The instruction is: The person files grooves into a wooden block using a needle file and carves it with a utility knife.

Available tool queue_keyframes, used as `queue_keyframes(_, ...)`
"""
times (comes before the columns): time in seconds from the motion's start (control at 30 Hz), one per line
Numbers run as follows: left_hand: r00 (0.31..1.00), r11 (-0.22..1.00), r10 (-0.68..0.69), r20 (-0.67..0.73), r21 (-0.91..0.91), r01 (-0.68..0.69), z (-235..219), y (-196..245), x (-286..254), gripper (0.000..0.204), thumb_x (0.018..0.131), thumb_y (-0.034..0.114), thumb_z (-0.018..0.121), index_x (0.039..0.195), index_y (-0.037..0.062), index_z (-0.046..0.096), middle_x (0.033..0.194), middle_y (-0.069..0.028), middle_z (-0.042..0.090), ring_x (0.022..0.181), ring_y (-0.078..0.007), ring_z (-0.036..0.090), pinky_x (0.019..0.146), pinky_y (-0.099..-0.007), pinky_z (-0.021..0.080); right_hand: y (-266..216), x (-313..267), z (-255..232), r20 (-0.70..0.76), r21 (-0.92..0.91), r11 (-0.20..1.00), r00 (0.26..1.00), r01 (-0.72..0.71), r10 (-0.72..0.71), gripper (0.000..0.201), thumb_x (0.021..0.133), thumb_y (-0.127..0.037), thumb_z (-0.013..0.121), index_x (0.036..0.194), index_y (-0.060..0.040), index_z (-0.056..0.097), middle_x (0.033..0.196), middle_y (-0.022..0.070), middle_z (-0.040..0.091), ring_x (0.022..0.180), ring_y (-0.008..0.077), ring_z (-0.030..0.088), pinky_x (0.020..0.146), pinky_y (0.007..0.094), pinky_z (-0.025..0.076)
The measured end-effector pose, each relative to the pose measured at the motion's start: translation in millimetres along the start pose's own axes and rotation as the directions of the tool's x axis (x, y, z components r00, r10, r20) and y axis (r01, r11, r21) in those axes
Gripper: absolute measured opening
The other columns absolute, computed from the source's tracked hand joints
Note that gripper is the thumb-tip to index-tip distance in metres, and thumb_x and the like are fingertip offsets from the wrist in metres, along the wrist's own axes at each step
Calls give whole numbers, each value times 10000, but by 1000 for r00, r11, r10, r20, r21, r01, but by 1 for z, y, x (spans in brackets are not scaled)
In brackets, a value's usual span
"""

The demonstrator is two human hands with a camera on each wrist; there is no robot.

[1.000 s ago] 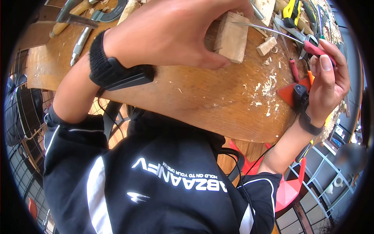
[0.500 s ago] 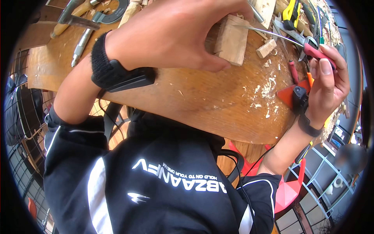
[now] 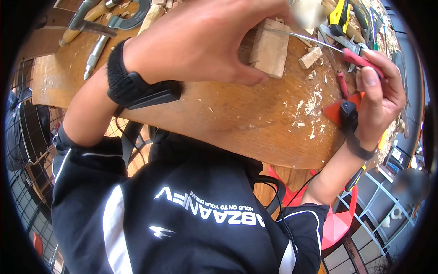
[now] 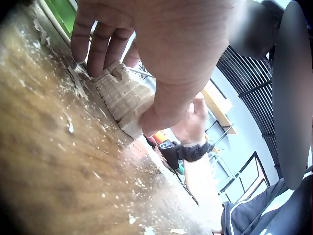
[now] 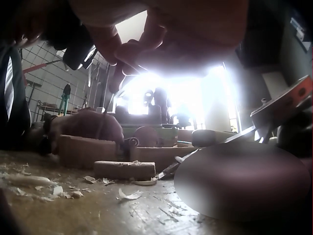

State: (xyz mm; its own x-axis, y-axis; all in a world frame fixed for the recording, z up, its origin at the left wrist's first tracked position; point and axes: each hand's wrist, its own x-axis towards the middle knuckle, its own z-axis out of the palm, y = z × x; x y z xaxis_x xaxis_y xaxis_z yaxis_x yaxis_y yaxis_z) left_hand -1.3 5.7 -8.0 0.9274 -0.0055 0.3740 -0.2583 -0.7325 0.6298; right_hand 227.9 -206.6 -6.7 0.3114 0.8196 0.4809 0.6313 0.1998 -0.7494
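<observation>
My left hand (image 3: 205,41) holds a pale wooden block (image 3: 269,55) on the workbench, thumb at the near end and fingers toward the far end. In the left wrist view, a notch shows in the upper end of this wooden block (image 4: 128,95). My right hand (image 3: 383,96) pinches the red handle of a tool (image 3: 358,60) with a long, thin metal shaft. Its shaft runs across to the block's upper end. The tip's exact kind does not show, as it is partly hidden beside the left fingers.
A small wood offcut (image 3: 310,58) and scattered shavings (image 3: 312,105) lie right of the block. Beyond are a yellow utility knife (image 3: 338,18) and calipers (image 3: 340,36). Another red-handled tool (image 3: 342,83) lies nearby. A hammer (image 3: 86,20) and a micrometer (image 3: 130,20) are at upper left.
My right hand has shifted a little left with the red-handled tool, its shaft moving further across the block's upper end. My left hand keeps its hold on the block.
</observation>
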Motion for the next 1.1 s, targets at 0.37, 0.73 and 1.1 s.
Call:
queue_keyframes(0.37, 1000, 1000, 4, 3, -5, -4, 3, -5, -3, 726, 713, 189, 903, 1297, -15, 524, 1104, -203, 592, 1004, -323, 604, 834, -402, 533, 4, -1, -8, -44, 106, 988, 992, -113, 118, 279, 929, -54, 712, 1191, 43, 706, 1092, 101, 746, 968, 136, 694, 882, 260, 521)
queue_keyframes(0.73, 1000, 1000, 9, -3, -7, -9, 2, -2, -2, 707, 716, 180, 891, 1293, -8, 528, 1108, -195, 596, 1024, -332, 610, 863, -412, 531, 3, 1, 2, -65, 2, 999, 997, -46, 46, 249, 958, -94, 654, 1160, 34, 724, 950, 73, 741, 686, 40, 527, 612, 190, 379)
queue_keyframes(1.1, 997, 994, -65, 45, -80, 68, 11, -18, -1, 728, 717, 187, 894, 1308, -9, 518, 1130, -204, 596, 1027, -325, 607, 853, -413, 534, 3, 0, -3, -75, 17, 997, 995, -69, 70, 218, 948, -69, 644, 1127, 28, 724, 899, 25, 697, 667, 26, 496, 603, 193, 362)
